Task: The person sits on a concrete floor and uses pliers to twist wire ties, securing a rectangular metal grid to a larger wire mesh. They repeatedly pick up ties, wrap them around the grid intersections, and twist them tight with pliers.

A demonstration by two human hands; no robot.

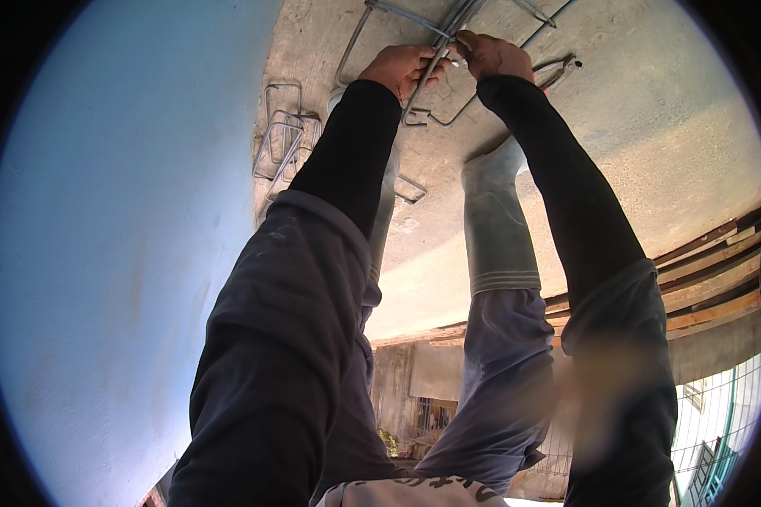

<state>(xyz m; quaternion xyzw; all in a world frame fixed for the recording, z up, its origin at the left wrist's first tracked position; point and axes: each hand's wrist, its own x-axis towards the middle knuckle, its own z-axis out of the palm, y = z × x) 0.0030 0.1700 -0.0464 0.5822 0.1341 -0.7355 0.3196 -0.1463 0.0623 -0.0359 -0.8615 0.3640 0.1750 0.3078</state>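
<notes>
At the top of the view, my left hand is closed around the long steel rebar, its fingers curled at the bar. Just to its right, my right hand is closed in a pinch beside the same bars, where a bent stirrup crosses them. Whatever sits between the right fingertips is too small to make out. Another squared stirrup hangs on the bars below the hands. Close to my right wrist lies a hand tool with reddish handles, partly hidden by the sleeve.
Several loose bent stirrups lie on the concrete floor by the blue wall at left. A single bent piece is between my boots. Stacked wooden planks edge the floor at right, near a wire fence.
</notes>
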